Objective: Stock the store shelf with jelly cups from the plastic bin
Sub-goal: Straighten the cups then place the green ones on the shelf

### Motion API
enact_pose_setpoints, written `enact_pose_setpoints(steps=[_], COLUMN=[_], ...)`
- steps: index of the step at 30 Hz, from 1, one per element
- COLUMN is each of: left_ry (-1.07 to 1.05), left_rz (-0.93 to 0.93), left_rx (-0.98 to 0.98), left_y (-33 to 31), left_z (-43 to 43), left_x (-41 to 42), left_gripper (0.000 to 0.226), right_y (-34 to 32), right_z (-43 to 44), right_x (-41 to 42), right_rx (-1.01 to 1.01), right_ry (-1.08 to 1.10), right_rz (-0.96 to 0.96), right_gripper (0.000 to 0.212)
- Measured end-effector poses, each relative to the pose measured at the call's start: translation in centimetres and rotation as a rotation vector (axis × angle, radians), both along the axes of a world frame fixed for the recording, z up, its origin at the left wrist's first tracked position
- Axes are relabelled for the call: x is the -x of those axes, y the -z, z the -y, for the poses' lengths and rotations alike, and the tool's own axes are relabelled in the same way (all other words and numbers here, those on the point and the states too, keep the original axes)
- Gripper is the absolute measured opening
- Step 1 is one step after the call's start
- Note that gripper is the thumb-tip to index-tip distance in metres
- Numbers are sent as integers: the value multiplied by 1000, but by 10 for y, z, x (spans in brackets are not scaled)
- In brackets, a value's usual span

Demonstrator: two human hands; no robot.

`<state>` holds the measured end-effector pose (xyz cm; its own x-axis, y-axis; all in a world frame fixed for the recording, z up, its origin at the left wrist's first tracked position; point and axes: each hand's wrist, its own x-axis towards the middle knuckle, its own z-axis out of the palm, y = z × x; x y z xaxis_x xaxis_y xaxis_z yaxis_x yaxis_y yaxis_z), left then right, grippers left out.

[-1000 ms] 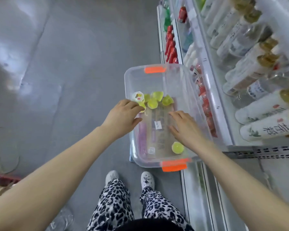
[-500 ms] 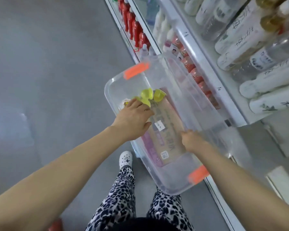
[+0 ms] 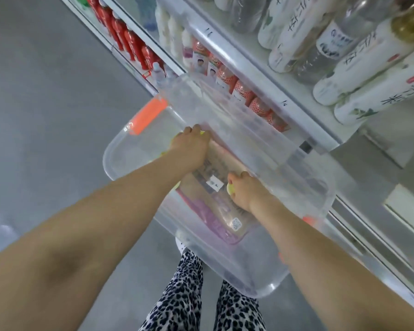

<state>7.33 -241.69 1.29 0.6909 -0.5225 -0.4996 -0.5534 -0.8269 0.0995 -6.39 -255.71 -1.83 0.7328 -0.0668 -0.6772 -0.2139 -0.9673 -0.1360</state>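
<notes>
Head view, collecting stage. Both hands are inside the clear plastic bin [image 3: 120, 151], which stands on the grey floor [image 3: 46, 103] just beside the foot of the shelf [image 3: 251, 68]; one orange latch [image 3: 148, 118] marks its far end.

The right hand [image 3: 245, 191] is curled round a yellow-green jelly cup [image 3: 230, 188], pinched between thumb and fingers above a flat printed packet [image 3: 225, 211] that lies on the bin's bottom. The left hand [image 3: 189, 146] reaches to the far end, its fingers bent down over more jelly cups [image 3: 202, 133], of which only slivers of yellow show at the fingertips. Whether these fingers have closed round the cups cannot be told, since the back of the hand hides them.

The shelf tiers in view carry rows of bottles [image 3: 368, 68]; no jelly cup can be seen on them.

Judged from this, the task is mid-cycle: one cup is in hand and more are being gathered, but none of these has yet reached the shelf. Lifting out and placing remain. How many cups are left in the bin cannot be counted here.
</notes>
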Motion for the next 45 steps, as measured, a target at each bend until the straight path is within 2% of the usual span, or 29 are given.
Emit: enact_pose_setpoints(steps=[2, 6, 9, 11, 14, 20, 25, 28, 33, 39, 45], left_ry=[-8, -36, 143, 288, 350, 231, 24, -32, 4, 154, 289], left_rz=[-16, -44, 9, 46, 56, 11, -136, -139, -136, -57, -20], left_rx=[-39, -102, -150, -187, -205, -4, 241, 371, 516, 640, 718], left_y=[16, 36, 40, 41, 40, 13, -31, -59, -103, -154, -191], left_z=[7, 14, 18, 19, 19, 9, 0, -2, 5, 51, 131], left_x=[-7, -14, -12, -5, 5, 13, 22, 36, 59, 106, 204], left_gripper=[65, 56, 50, 46, 51, 67, 62, 59, 52, 48, 50], right_y=[3, 4, -4, -13, -27, -60, -86, -100, -129, -177, -225], right_z=[1, 7, 11, 12, 15, 25, 23, 28, 45, 84, 140], right_x=[3, -1, -6, -8, -6, 11, 38, 60, 98, 163, 273], right_rx=[8, 26, 8, 14, -11, -162, -213, -190, -186, -136, -66], right_ry=[-9, 11, 90, 135, 210, 307, 346, 383, 445, 631, 739], right_rz=[22, 35, 14, 29, 137, 316, 516, 692, 893, 988, 1060], right_gripper=[43, 34, 34, 41, 50, 67, 57, 52, 39, 34, 34])
